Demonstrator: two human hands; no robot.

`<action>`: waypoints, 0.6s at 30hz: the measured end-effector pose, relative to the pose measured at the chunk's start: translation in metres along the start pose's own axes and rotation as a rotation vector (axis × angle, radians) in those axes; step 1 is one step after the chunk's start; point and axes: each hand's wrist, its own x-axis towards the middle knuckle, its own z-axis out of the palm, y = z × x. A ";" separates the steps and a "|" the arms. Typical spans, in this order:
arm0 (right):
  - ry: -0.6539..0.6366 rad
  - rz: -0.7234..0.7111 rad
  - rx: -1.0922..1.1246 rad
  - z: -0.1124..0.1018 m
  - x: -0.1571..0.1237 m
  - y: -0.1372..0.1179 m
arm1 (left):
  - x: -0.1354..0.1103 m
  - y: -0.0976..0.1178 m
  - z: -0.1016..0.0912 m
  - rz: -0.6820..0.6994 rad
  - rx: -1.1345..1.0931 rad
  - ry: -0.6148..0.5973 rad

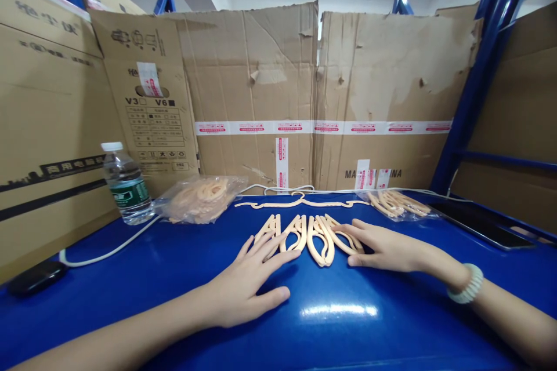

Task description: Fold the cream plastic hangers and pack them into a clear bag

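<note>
Several pale-orange folding clothes hangers lie folded in a row on the blue tabletop (322, 339). My left hand (250, 281) is spread, palm down, with its fingertips over the two left-hand folded hangers. The folded hanger (321, 246) right of the middle lies free of both hands. My right hand (383, 246) holds the rightmost folded hanger (343, 239) between its fingers and thumb, the thumb at the lower end. Behind the row lies an unfolded hanger (278, 204), arms stretched sideways and hook pointing away from me.
A clear bag of hangers (200, 200) lies left, beside a water bottle (128, 185). Another bag of hangers (398, 204) lies right, near a dark tablet-like device (483, 225). A white cable (108, 252) runs to a black object (37, 278). Cardboard (252, 93) walls the back.
</note>
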 end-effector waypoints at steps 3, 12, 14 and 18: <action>0.006 -0.006 -0.018 0.001 0.001 -0.003 | 0.000 0.004 -0.003 -0.010 0.078 -0.045; 0.160 -0.166 -0.128 0.011 -0.008 -0.026 | -0.002 0.002 0.000 -0.001 0.144 -0.048; 0.081 -0.203 -0.129 0.017 -0.010 -0.031 | -0.002 0.001 0.000 0.002 0.141 -0.049; -0.013 -0.227 -0.111 0.028 -0.006 -0.034 | -0.001 0.001 0.001 -0.006 0.149 -0.079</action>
